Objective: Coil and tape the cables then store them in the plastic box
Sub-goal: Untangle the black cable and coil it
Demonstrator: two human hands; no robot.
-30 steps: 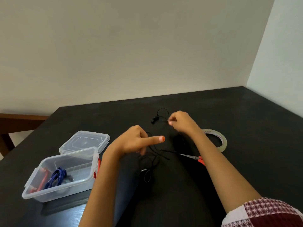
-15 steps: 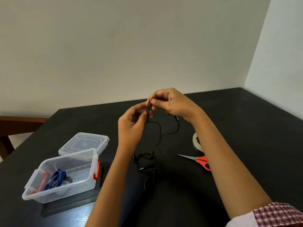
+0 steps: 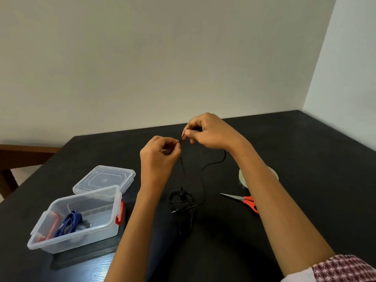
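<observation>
Both hands, left hand (image 3: 160,157) and right hand (image 3: 209,132), pinch the black cable (image 3: 203,180) in their fingers.

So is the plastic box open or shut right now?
Open: the plastic box has no lid on; its lid lies flat on the table behind it.

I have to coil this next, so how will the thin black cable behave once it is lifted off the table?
Likely very floppy: the black cable hangs in loose curves below the right hand and left hand. Probably light, since fingertip pinches hold it up. Its heap on the table looks tangled, so it may snag.
</observation>
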